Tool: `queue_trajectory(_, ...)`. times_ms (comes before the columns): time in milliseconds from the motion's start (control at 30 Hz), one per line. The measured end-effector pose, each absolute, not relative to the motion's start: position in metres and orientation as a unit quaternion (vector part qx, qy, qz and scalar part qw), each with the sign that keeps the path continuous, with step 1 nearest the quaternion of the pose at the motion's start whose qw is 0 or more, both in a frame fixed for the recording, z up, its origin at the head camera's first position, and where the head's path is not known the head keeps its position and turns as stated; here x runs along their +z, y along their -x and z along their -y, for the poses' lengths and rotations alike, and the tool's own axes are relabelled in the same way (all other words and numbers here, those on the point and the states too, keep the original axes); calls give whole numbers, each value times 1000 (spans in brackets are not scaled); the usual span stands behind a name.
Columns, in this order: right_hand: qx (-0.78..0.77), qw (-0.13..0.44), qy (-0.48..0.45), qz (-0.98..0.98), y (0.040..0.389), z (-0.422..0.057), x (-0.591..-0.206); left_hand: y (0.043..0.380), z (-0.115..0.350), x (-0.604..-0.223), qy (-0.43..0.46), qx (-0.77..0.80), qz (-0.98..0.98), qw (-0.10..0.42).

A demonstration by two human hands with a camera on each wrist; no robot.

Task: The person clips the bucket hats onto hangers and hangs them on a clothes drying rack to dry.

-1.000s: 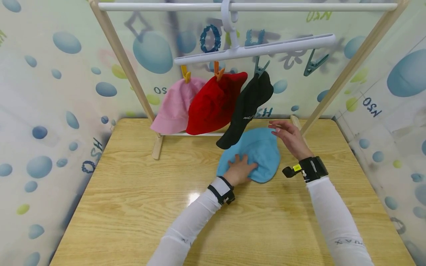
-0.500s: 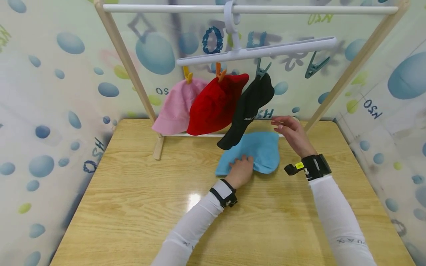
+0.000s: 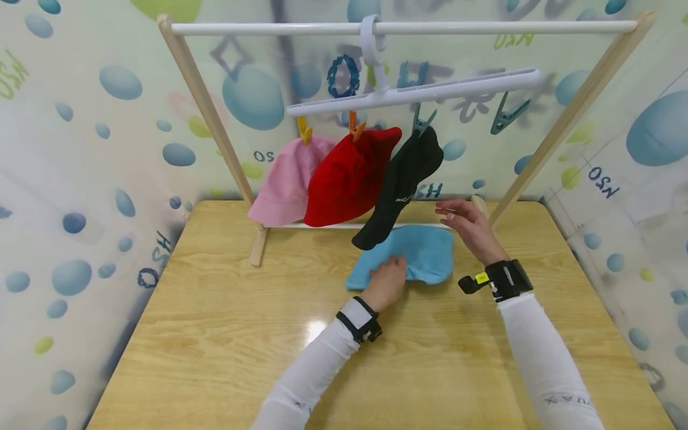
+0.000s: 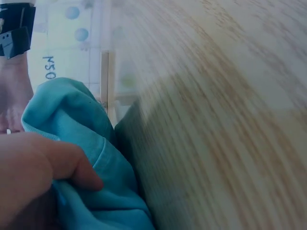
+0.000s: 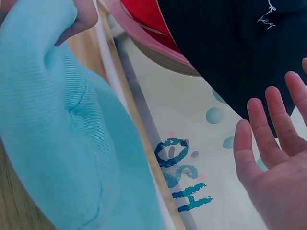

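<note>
A light blue fabric hat [image 3: 430,251], folded over, is at the back middle of the table, under the hanging black cap [image 3: 400,185]. My left hand [image 3: 386,283] grips its near edge; in the left wrist view the thumb presses the blue cloth [image 4: 115,167], while the other fingers are hidden. To the right of the hat, my right hand [image 3: 469,230] is held with fingers spread and nothing in them. In the right wrist view that hand [image 5: 283,163] stays apart from the blue hat [image 5: 48,129].
A white hanger [image 3: 430,92] hangs from a rack's top bar [image 3: 269,28]. Clips hold a pink hat [image 3: 290,179], a red hat [image 3: 349,179] and the black cap. A dark teal clothespin [image 3: 505,116] hangs at its right end, holding nothing. The wooden table [image 3: 226,334] extends in front.
The left hand has gone from lying spread on the blue hat to gripping its near edge, and the hat has folded into a narrower shape. My right hand has hardly moved.
</note>
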State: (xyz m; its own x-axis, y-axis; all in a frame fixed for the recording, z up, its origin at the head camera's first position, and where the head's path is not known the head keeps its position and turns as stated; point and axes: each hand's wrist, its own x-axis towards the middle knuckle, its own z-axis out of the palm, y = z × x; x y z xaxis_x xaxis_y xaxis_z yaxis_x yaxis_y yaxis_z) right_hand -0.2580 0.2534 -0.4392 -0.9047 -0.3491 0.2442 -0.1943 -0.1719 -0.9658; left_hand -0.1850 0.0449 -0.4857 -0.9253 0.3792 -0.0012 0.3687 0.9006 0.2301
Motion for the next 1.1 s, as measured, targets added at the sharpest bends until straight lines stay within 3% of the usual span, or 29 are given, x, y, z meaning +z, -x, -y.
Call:
queue_trajectory(167,-736,58,212,-641,257,-253,-443,188,-41,-484,-203,127,-969,66)
queue_trajectory(500,-729,52,224,-645,260,-256,-440,195,-29,-478,-265,236,-930,99)
queue_trajectory(800,-731,50,227,-641,261,-267,-430,200,-29,-477,-296,277,-914,25)
queue_trajectory(1100,-715,50,239,-655,262,-278,-413,199,-33,-470,-287,259,-922,13)
